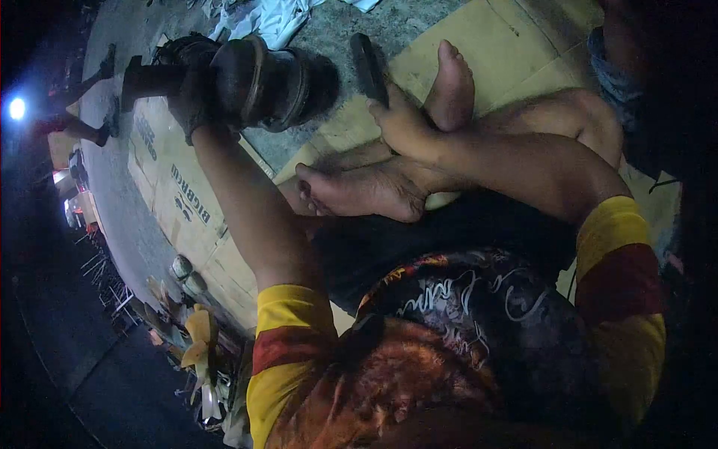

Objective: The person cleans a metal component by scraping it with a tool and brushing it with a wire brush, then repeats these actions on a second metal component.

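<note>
My left hand, in a dark glove, is closed around a flat dark metal piece that sticks out to the left. Right beside that hand lies a heavy, dark, rounded cylinder with raised bands round it. The metal piece seems to be against the cylinder's left end, but the dark glove hides the contact. My bare right hand grips a dark, thick bar-shaped tool, which points up and away over the ground. Its full shape does not show.
My crossed bare feet lie between my arms on cardboard sheets. Pale cloth lies beyond the cylinder. Wooden and metal scraps are piled at lower left. Another person's legs and a bright lamp are at far left.
</note>
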The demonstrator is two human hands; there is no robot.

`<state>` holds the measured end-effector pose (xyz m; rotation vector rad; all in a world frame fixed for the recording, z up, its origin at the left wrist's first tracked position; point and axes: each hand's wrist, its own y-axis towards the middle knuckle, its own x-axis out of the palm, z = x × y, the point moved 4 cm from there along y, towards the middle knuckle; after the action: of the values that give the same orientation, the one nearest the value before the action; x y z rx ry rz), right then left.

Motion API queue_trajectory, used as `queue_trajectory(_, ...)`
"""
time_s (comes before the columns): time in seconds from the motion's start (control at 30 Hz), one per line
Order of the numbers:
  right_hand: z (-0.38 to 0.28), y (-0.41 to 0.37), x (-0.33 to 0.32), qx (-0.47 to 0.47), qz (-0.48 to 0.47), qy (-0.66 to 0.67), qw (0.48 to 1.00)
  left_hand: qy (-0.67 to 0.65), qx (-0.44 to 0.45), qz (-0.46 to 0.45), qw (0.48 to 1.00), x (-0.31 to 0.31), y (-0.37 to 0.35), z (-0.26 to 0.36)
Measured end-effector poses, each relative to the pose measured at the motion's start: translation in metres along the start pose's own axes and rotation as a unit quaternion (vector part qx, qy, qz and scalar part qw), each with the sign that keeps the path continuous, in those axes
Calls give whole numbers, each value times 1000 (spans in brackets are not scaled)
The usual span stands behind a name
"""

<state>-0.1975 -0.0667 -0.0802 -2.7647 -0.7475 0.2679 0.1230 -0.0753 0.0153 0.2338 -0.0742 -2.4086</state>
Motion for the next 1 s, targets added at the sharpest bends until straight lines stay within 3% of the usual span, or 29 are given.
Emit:
queue_trajectory(0.17, 18, -1, 16, 74, -65, -3, 995, 17, -15, 59, 998, -16, -8, -5)
queue_trajectory(0.23, 26, 0, 19, -77, 1, -65, 995, 20, -15, 76, 997, -24, -11, -5)
queue_trajectory(0.33, 23, 0, 13, -6, -37, -119, 992, 77, -55, 99, 991, -29, -29, -4)
queue_trajectory(0.4, 21, 1, 12, 30, -43, -85, 995, 80, -110, 245, 960, -21, -70, 16)
queue_trajectory(0.47, 24, 2, 14, 65, -50, -52, 995, 49, -88, 241, 965, -34, -78, 8)
queue_trajectory(0.6, 35, 1, 19, -11, -30, -108, 994, -74, 1, 227, 971, -72, -104, -26)
queue_trajectory(0.63, 37, 0, 20, -44, -38, -96, 994, 135, 46, 128, 981, -74, -120, -22)
queue_trajectory(0.67, 40, 0, 21, -47, -44, -100, 993, 134, 44, 136, 981, -81, -129, -28)
queue_trajectory(0.7, 45, -1, 21, -4, -71, -61, 996, -96, -22, 176, 979, -90, -140, -40)
queue_trajectory(0.73, 50, 0, 24, 39, -100, -23, 994, -321, -83, 207, 920, -97, -149, -54)
queue_trajectory(0.87, 47, -1, 24, -52, -79, -14, 995, -395, -92, 195, 893, -105, -170, -70)
queue_trajectory(0.93, 36, -7, 20, 21, -117, -78, 990, -430, -79, 194, 878, -114, -160, -94)
queue_trajectory(1.0, 44, -5, 19, -27, -128, -47, 990, -485, -71, 155, 858, -130, -153, -121)
